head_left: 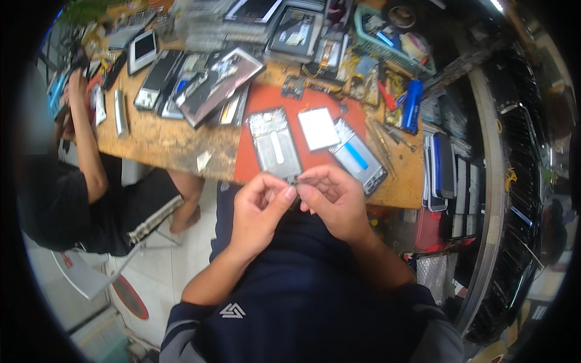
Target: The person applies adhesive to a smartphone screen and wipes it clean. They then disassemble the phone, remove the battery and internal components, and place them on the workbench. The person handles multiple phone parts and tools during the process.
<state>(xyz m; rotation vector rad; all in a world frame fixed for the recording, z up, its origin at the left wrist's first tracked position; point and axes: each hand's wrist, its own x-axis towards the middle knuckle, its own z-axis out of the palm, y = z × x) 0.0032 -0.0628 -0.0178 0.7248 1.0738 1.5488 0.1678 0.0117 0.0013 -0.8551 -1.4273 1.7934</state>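
My left hand (pixel 261 209) and my right hand (pixel 336 204) meet in front of the bench edge, fingertips pinched together. Between them is a small dark part (pixel 294 180), too small and too covered to name. Just beyond my fingers an opened phone (pixel 278 146) lies on a red mat (pixel 245 162), its grey inside and a white strip facing up. To its right rests a flat white rectangular piece (pixel 318 129). A second phone frame (pixel 361 156) with a blue strip lies tilted at the mat's right side, partly beside the white piece.
Stacked phone and tablet parts (pixel 221 85) cover the back of the wooden bench (pixel 175 142). Tweezers and screwdrivers (pixel 381 142), a blue cylinder (pixel 413 106) and a green basket (pixel 387 51) stand at right. A co-worker's arm (pixel 88 133) is at left.
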